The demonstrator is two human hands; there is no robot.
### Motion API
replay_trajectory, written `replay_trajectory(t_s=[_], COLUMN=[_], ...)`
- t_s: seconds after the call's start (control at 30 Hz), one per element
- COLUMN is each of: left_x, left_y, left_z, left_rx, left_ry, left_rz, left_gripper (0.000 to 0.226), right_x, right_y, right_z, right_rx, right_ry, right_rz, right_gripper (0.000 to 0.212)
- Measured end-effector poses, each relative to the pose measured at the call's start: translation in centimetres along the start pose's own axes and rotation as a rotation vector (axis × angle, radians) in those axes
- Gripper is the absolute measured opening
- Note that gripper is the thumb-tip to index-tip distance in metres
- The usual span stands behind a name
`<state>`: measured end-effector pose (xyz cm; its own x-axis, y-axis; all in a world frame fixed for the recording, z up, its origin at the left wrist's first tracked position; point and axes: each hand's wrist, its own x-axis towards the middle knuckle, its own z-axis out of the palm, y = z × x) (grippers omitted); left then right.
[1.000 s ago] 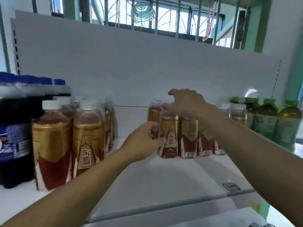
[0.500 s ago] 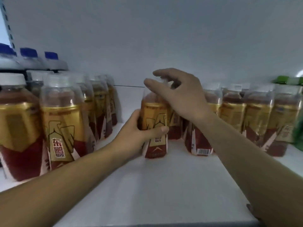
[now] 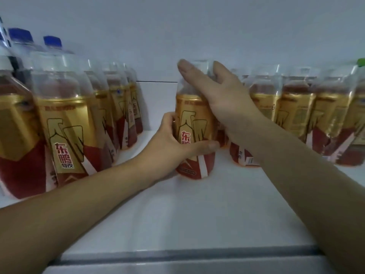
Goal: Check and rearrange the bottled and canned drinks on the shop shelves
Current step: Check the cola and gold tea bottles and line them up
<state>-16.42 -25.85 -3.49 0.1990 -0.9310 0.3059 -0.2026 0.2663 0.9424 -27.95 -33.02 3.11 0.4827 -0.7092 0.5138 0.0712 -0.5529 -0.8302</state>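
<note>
Gold-and-red bottle (image 3: 194, 123) stands w/ base on white shelf (image 3: 177, 214), between row at 9 o'clock (image 3: 65, 125) and row at 3 o'clock (image 3: 296, 115). Judged full, so heavyish; plastic stiff, sleeve slick, best taken at waist. Waist is wrapped by left hand (image 3: 167, 143), thumb across label; neck is clasped from 12 o'clock by right hand (image 3: 219, 95).

gold-and-red labelled bottles (image 3: 194, 135), blue caps (image 3: 52, 40), white shelf (image 3: 177, 214)
</note>
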Motion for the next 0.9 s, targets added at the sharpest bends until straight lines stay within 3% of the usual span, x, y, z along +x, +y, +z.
replay_trajectory(t_s=[0.1, 0.17, 0.3, 0.37, 0.5, 0.7, 0.9], left_x=[0.3, 0.3, 0.3, 0.4, 0.5, -0.2, 0.3], left_y=[-0.1, -0.2, -0.1, -0.2, -0.2, 0.3, 0.1], left_z=[-0.7, -0.7, 0.2, 0.2, -0.4, 1.0, 0.1], left_rx=[-0.089, -0.097, 0.029, -0.014, -0.108, 0.019, -0.011], left_ry=[-0.114, -0.162, -0.028, -0.012, -0.151, -0.104, -0.197], left_rz=[-0.031, -0.025, -0.002, 0.001, -0.013, 0.069, 0.021], left_gripper=[0.072, 0.068, 0.088, 0.083, 0.070, 0.070, 0.069], right_x=[0.2, 0.3, 0.3, 0.3, 0.4, 0.5, 0.8], right_y=[-0.3, -0.4, -0.2, -0.2, 0.0, 0.3, 0.2], right_z=[-1.1, -1.5, -1.4, -1.6, -2.7, -2.4, -3.5], right_rx=[0.170, 0.159, -0.018, -0.025, 0.213, -0.044, 0.144], right_ry=[-0.129, -0.130, 0.015, -0.009, -0.188, -0.023, -0.195], right_rz=[0.020, -0.011, -0.064, -0.080, 0.011, -0.121, -0.072], right_gripper=[0.039, 0.036, 0.040, 0.039, 0.036, 0.034, 0.045])
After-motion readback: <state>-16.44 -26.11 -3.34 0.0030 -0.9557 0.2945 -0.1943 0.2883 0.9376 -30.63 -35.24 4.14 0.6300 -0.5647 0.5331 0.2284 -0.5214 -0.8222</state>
